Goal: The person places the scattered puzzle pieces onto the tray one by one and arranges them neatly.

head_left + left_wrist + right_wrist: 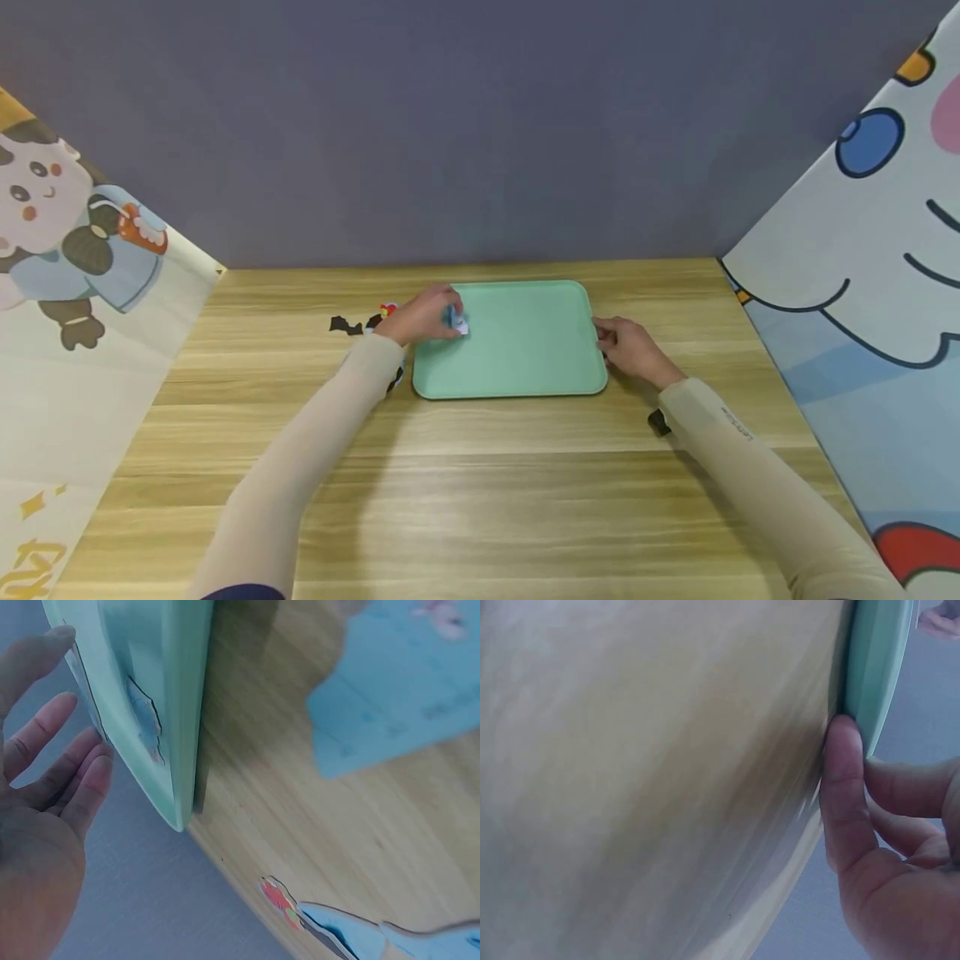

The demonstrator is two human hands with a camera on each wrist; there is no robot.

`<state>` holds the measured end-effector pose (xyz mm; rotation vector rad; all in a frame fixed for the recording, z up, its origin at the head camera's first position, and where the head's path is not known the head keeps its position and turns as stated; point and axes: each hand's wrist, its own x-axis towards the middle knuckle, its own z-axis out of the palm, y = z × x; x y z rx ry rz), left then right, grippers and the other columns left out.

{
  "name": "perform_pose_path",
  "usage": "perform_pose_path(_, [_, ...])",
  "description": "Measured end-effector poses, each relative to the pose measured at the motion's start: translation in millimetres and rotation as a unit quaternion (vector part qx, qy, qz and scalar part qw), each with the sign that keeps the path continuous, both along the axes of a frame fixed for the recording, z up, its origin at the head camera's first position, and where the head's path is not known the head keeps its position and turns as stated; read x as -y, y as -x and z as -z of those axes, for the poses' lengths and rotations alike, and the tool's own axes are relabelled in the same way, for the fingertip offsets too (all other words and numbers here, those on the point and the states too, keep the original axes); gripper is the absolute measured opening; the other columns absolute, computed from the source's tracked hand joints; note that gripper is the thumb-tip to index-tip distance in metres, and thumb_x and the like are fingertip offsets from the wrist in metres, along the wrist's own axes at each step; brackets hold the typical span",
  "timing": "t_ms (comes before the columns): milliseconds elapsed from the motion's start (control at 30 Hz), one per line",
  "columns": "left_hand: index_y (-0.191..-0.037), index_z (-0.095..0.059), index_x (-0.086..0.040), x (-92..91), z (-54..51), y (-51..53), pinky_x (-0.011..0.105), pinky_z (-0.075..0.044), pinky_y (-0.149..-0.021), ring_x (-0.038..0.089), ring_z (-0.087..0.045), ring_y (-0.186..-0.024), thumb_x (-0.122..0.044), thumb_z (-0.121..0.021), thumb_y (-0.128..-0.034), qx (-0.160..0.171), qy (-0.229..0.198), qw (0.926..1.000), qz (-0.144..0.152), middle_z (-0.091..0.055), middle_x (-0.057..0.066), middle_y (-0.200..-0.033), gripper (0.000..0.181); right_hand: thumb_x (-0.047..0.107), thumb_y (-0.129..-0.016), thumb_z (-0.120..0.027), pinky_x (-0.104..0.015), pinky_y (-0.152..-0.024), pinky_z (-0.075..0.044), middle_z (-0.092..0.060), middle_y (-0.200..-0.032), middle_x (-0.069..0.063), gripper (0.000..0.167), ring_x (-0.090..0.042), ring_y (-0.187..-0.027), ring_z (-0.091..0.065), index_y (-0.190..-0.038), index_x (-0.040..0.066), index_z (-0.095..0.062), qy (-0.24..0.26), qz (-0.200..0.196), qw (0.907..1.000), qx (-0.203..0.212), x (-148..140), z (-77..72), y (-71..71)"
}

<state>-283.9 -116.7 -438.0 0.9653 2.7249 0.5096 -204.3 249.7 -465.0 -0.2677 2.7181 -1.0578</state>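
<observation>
At the left end of the green tray (525, 342), your left hand (423, 318) pinches a thin piece (86, 688), presumably light and stiff, best taken by opposite edges, while your right hand (633, 348) pinches the tray's right rim, likely rigid and smooth.

A booth-like space, with cartoon-covered side panels (97, 392) and a grey back wall (472, 133) around a wood-grain table (480, 500).

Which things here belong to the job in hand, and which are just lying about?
In the job:
mint-green tray, right hand at its edge
puzzle piece, pinched by the left hand

Lying about, possibly for later:
loose puzzle pieces left of the tray
dark piece beside the right sleeve
</observation>
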Motion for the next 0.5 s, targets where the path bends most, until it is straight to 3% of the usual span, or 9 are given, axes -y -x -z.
perform_pose_path(200, [-0.108,-0.064,-0.007,-7.7,1.8,9.3,0.038,-0.037,-0.097,0.027,-0.042,-0.118,-0.025,-0.078,-0.0787,0.019,0.006,0.9998,-0.002,-0.052,0.01,-0.119,0.037,0.0,-0.095,-0.05,-0.029,-0.059,-0.051,-0.052,-0.105,-0.021,0.047,-0.025,-0.078,-0.059,-0.139,-0.01,-0.038,0.007,-0.002,1.0,-0.006,-0.4,1.7,0.6])
perform_pose_path(367, [-0.107,-0.064,-0.008,-14.1,4.7,16.1,0.038,-0.036,-0.098,0.027,-0.043,-0.116,-0.025,-0.078,-0.0789,0.006,0.006,0.9998,0.021,-0.054,0.009,-0.115,0.036,-0.001,-0.094,-0.051,-0.028,-0.057,-0.05,-0.052,-0.1,-0.019,0.046,-0.023,-0.072,-0.059,-0.138,-0.01,-0.038,0.0,-0.001,0.9999,-0.01,-0.3,1.3,1.0])
perform_pose_path(500, [-0.108,-0.064,-0.008,-17.4,5.7,19.0,0.038,-0.036,-0.097,0.027,-0.041,-0.118,-0.025,-0.078,-0.0796,0.013,0.014,0.9996,0.02,-0.053,0.009,-0.118,0.036,-0.001,-0.094,-0.05,-0.029,-0.057,-0.05,-0.052,-0.1,-0.019,0.047,-0.022,-0.07,-0.058,-0.138,-0.01,-0.038,-0.001,-0.002,1.0,-0.008,-0.5,1.4,1.4])
